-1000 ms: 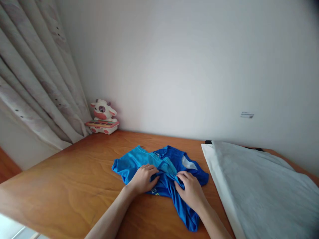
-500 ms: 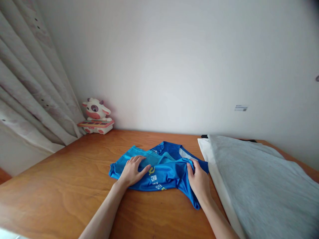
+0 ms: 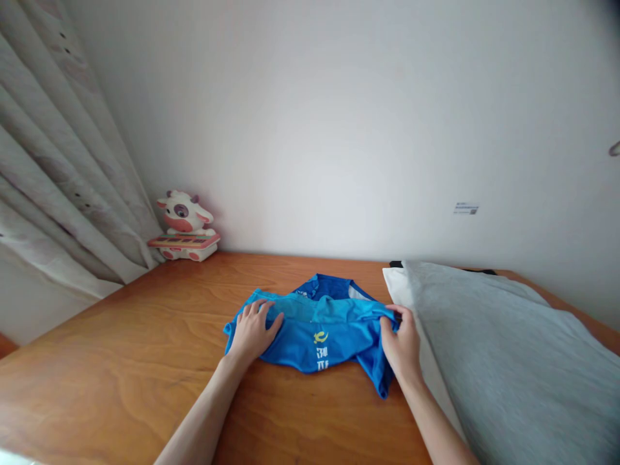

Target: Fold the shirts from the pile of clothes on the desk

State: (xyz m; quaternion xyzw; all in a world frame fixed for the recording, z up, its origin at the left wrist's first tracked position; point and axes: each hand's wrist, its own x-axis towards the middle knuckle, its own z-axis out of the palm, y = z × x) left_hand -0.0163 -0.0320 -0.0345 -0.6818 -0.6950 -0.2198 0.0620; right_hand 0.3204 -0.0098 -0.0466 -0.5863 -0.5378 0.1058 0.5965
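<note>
A blue shirt (image 3: 310, 336) with a lighter blue part, a yellow mark and white lettering lies partly folded over on the table. My left hand (image 3: 254, 328) rests on its left side with the fingers spread, palm down on the cloth. At the shirt's right side, my right hand (image 3: 403, 339) pinches the cloth between thumb and fingers. One blue corner hangs toward me just left of the right wrist. The dark blue neck part shows behind the folded layer, pointing at the wall.
Grey and white cloth (image 3: 504, 349) lies spread on the right, close to my right hand, with something black under its far edge. A toy cow with a keyboard (image 3: 185, 226) sits at the back left by the curtain (image 3: 62, 148). The wooden table (image 3: 121, 361) meets a white wall.
My right hand has moved right with the pinched cloth, drawing the folded layer straighter. The printed lettering has shifted right and turned more upright. My left hand has slid slightly left.
</note>
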